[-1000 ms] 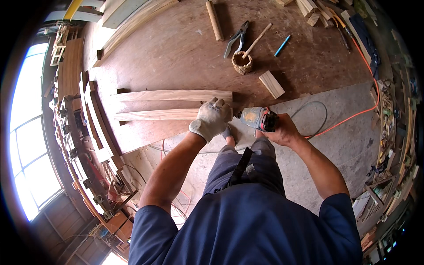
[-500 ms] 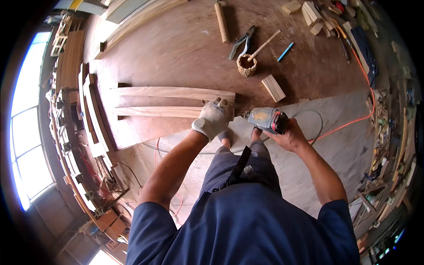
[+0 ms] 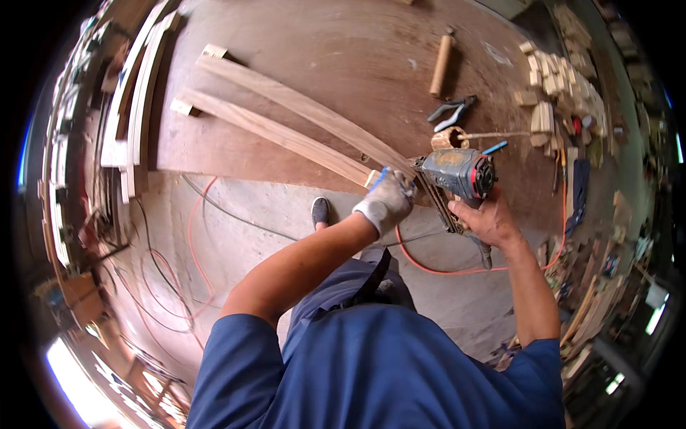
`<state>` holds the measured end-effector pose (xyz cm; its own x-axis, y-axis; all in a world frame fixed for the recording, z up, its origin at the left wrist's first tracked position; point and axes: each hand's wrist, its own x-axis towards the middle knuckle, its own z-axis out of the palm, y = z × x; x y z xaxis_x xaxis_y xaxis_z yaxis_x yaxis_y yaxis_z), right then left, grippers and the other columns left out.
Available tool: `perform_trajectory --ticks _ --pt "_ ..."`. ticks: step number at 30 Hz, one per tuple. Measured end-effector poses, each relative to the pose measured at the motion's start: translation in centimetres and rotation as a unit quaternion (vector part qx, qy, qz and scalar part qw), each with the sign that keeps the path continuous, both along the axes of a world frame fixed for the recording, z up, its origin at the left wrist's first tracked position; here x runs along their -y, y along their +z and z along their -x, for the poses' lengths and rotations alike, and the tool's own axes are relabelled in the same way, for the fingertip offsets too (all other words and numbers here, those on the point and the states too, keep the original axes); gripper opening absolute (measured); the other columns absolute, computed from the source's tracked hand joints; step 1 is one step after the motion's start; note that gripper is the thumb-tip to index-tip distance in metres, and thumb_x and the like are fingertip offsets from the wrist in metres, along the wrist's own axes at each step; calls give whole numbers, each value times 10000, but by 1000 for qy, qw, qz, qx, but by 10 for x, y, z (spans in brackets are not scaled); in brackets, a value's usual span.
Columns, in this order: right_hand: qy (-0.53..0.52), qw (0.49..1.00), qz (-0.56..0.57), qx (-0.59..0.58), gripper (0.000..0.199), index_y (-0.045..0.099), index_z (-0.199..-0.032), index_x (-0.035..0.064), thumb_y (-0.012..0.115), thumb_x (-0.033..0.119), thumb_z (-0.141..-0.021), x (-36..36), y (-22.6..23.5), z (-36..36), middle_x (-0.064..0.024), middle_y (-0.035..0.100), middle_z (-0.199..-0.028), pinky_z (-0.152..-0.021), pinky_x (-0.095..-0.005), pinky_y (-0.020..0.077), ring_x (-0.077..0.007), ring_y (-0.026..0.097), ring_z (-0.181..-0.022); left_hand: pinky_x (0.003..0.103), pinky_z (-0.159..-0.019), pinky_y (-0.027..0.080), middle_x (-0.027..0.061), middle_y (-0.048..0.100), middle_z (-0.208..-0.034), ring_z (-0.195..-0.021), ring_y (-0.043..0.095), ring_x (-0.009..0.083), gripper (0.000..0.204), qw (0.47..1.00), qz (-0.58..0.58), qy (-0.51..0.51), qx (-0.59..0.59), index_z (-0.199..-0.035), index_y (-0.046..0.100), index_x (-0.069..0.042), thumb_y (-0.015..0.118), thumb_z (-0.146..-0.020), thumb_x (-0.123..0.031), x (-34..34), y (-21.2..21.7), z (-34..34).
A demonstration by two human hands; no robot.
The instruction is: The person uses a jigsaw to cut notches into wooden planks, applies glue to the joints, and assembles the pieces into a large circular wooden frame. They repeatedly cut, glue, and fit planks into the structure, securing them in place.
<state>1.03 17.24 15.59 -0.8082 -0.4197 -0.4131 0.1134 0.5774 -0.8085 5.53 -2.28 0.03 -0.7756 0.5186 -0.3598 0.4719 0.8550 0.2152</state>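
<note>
Two long, slightly curved wooden slats (image 3: 286, 93) lie side by side on the brown worktop, their far-left ends resting on small blocks (image 3: 184, 107). My left hand (image 3: 387, 204), in a pale work glove with some blue on it, is closed around the right end of the nearer slat, where a pale wood end (image 3: 372, 179) shows beside the fingers. In my bare right hand (image 3: 489, 220) I grip the handle of a grey and black nail gun (image 3: 457, 174). Its nose is by the right end of the farther slat; whether it touches is hidden.
Beyond the nail gun are a brown pot (image 3: 449, 138) with a stick, pliers (image 3: 451, 112), a hammer (image 3: 441, 66) and a blue pen (image 3: 494, 147). Wood blocks (image 3: 550, 75) pile up at right. More slats (image 3: 146, 93) lie at left. An orange hose (image 3: 457, 272) crosses the floor.
My view has turned, so the slats now run diagonally. The nail gun has come up to the slats' right ends. My gloved hand has shifted from atop the slats to their end.
</note>
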Motion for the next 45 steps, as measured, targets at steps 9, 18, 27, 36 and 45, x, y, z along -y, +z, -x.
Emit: perform_trajectory --ticks 9,18,27,36,45 --pt "107 986 -92 92 349 666 -1084 -22 848 212 -899 93 11 57 -26 662 -770 -481 -277 474 -92 586 -535 466 -1105 451 172 670 -1361 -1267 606 381 434 944 -206 248 70 -1405 616 -50 571 -1017 -241 10 1 0" --pt "221 945 -239 29 488 704 -834 -96 833 374 -846 140 2 82 -147 643 -540 -562 -395 530 -209 674 -509 362 -906 573 111 709 -1299 -1095 690 256 309 -63 -737 552 384 -1307 636 -109 640 -999 -143 2 1 18" --pt "362 862 -340 99 494 653 -568 -35 795 316 -886 191 2 111 -122 626 -508 -534 -370 523 -202 646 -472 372 -934 549 57 719 -1199 -1089 678 212 361 -11 -777 521 353 -1287 639 -147 410 -1134 -380 -37 -56 22" --pt "433 801 -384 152 441 619 -568 -38 767 250 -868 227 -15 130 -130 614 -530 -430 -385 486 -230 651 -442 480 -987 480 171 705 -1247 -1169 636 324 363 992 -57 112 8 -1245 697 -14 503 -990 -183 -18 -44 5" --pt "441 783 -411 157 398 624 -603 -51 779 212 -858 249 -7 123 -141 609 -545 -431 -398 490 -239 643 -450 476 -873 499 154 712 -1095 -1029 661 331 278 981 -100 167 -10 -1177 701 -80 524 -1005 -208 -35 -76 1"
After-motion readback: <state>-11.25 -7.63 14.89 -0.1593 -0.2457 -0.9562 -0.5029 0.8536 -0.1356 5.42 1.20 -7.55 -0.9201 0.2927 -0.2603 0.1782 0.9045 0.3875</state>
